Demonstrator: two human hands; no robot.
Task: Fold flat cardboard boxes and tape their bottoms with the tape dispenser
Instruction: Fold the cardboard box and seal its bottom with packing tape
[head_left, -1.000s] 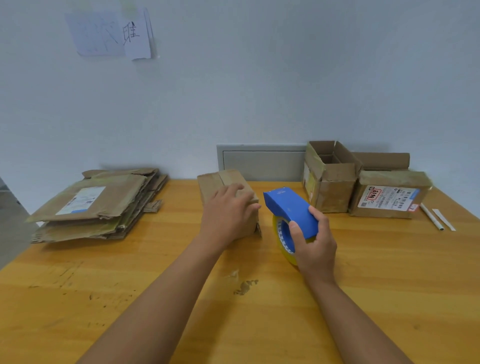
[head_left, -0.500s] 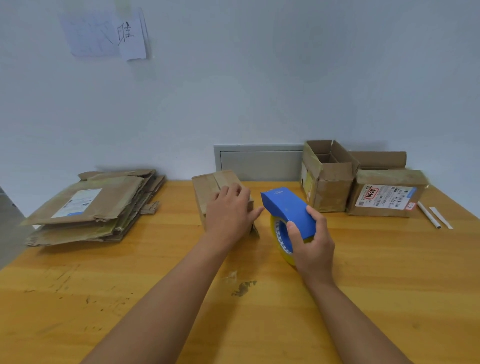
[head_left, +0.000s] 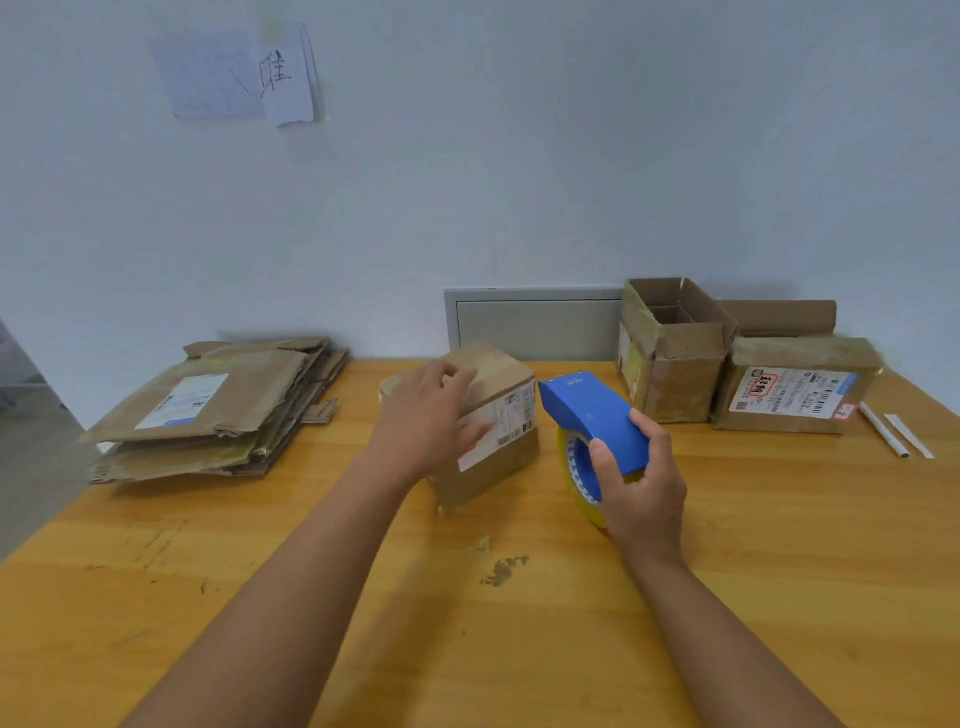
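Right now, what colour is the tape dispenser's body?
Blue, seen in the head view: the tape dispenser, gripped by the right hand.

Even, soft light, bluish on the wall (head_left: 571, 156). Faint shadows behind the boxes (head_left: 675, 353). Left hand (head_left: 426, 421) motion-blurred. Wide-angle bending at the table (head_left: 156, 597) edges. Slight softness overall; no glare.
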